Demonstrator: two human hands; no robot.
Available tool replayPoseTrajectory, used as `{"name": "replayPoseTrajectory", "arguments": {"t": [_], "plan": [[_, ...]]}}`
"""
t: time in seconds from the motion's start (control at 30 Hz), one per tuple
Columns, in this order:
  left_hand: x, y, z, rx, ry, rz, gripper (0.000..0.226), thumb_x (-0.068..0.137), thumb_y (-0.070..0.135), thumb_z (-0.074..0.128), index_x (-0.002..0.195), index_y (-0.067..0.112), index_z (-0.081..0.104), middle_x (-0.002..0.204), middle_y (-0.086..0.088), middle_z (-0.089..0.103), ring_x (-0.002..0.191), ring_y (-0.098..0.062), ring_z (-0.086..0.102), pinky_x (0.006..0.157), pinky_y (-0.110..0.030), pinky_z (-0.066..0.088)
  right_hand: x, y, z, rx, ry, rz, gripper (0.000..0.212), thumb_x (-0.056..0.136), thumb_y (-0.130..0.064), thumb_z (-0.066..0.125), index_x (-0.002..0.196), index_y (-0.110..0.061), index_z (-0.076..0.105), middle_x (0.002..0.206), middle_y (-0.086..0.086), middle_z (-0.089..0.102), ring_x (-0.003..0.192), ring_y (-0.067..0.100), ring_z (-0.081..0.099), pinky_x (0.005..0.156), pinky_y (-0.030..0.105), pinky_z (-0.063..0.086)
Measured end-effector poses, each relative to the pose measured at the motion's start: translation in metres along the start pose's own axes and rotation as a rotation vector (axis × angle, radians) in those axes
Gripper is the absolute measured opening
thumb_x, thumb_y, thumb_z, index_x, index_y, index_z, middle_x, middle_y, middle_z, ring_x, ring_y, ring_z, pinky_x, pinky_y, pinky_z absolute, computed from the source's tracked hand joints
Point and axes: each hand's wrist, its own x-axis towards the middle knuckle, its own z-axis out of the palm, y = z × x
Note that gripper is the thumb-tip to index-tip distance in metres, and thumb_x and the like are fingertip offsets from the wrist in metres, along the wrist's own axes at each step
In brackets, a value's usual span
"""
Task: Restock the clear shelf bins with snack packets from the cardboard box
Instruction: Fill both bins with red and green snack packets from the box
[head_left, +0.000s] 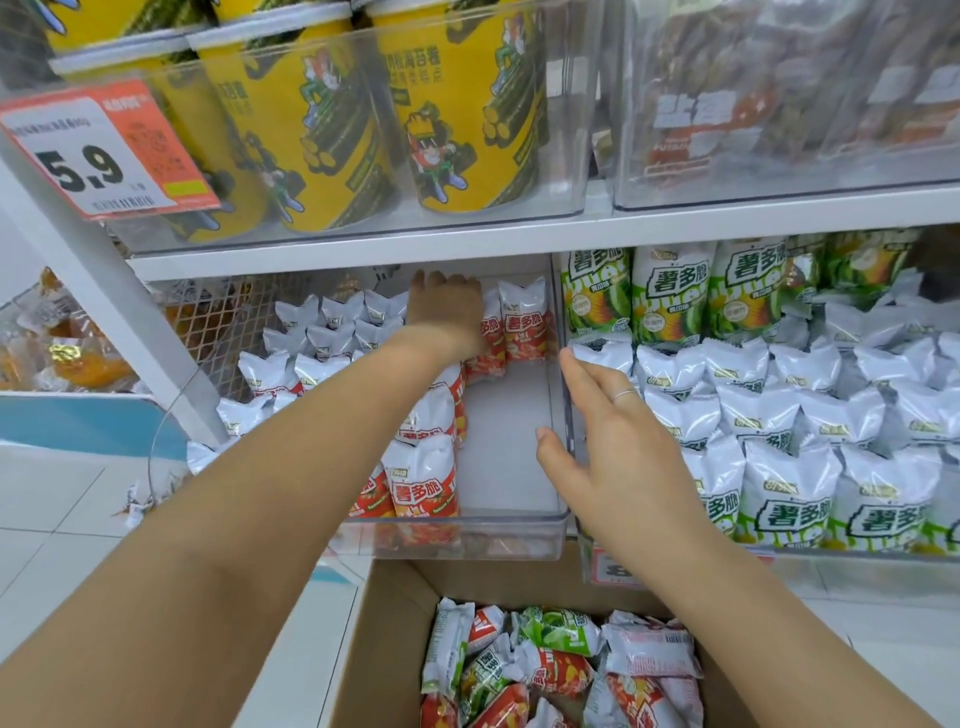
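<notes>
Head view, from the left: an orange price tag (104, 156) reading 5.9 hangs on the upper shelf edge, in front of a clear bin of yellow tubs (311, 130). Below it, behind the slanted white post, a wire mesh panel (218, 322) stands at the far left of the lower shelf.

The left hand (447, 306) reaches deep into the middle bin (467, 540), back of the hand toward the camera, resting against the red packets (522, 327) standing at the bin's rear. Its fingers are hidden behind the hand, so I cannot tell whether it grips a packet or only touches. More red packets fill the bin's left side in rows from front to back; the right half of the bin floor is bare.

The right hand (608, 447) is spread wide and holds nothing, fingers straight, laid along the bin's right wall, with a ring (625, 393) on one finger.

Right of that wall, the next bin is packed with green packets (779, 415), upright at the back and lying in rows toward the front. Above them another clear bin holds brown snack bags (779, 104).

At the bottom, just under the middle bin's front, the open box (395, 623) holds a loose mix of red and green packets.
</notes>
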Motion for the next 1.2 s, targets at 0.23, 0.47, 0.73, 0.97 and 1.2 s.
{"name": "replayPoseTrajectory", "arguments": {"t": [0.23, 0.47, 0.73, 0.97, 1.2], "plan": [[0.0, -0.005, 0.004, 0.061, 0.122, 0.014, 0.048, 0.08, 0.027, 0.071, 0.124, 0.017, 0.053, 0.121, -0.007, 0.058, 0.121, -0.031, 0.044, 0.106, -0.04, 0.028, -0.001, -0.002, 0.001, 0.007, 0.008, 0.007, 0.067, 0.097, -0.035, 0.045, 0.153, -0.024, 0.01, 0.154, -0.007, 0.021, 0.137, 0.009, 0.03, 0.103, 0.022, 0.03], [0.002, -0.007, 0.012, -0.036, 0.171, -0.002, 0.049, 0.075, 0.024, 0.072, 0.119, 0.014, 0.052, 0.118, -0.008, 0.059, 0.115, -0.03, 0.047, 0.099, -0.036, 0.032, 0.0, 0.0, 0.001, 0.005, 0.007, 0.002, 0.067, 0.097, -0.036, 0.044, 0.153, -0.025, 0.009, 0.154, -0.01, 0.02, 0.136, 0.006, 0.028, 0.102, 0.02, 0.029], [-0.048, -0.026, -0.005, -0.562, 0.244, 0.0, 0.059, 0.08, 0.053, 0.054, 0.13, 0.022, 0.054, 0.137, -0.005, 0.052, 0.128, -0.029, 0.044, 0.104, -0.036, 0.038, 0.001, 0.0, 0.0, -0.002, 0.001, 0.002, 0.068, 0.098, -0.037, 0.043, 0.154, -0.026, 0.006, 0.155, -0.009, 0.018, 0.137, 0.007, 0.026, 0.103, 0.021, 0.029], [-0.082, -0.032, 0.01, -0.274, -0.015, 0.061, 0.052, 0.094, 0.031, 0.047, 0.145, 0.027, 0.038, 0.16, -0.004, 0.018, 0.142, -0.031, 0.026, 0.113, -0.041, 0.025, 0.001, -0.001, 0.002, -0.005, 0.033, 0.014, 0.067, 0.097, -0.036, 0.046, 0.153, -0.025, 0.013, 0.154, -0.007, 0.023, 0.135, 0.011, 0.033, 0.102, 0.024, 0.033], [-0.092, -0.037, 0.0, -0.464, -0.109, 0.058, 0.069, 0.095, 0.057, 0.035, 0.152, 0.021, 0.021, 0.161, -0.009, 0.011, 0.147, -0.027, 0.012, 0.118, -0.039, 0.011, -0.003, 0.008, -0.003, 0.025, -0.027, -0.05, 0.071, 0.095, -0.048, 0.046, 0.153, -0.027, 0.011, 0.156, -0.009, 0.02, 0.138, 0.01, 0.028, 0.104, 0.022, 0.029]]}}
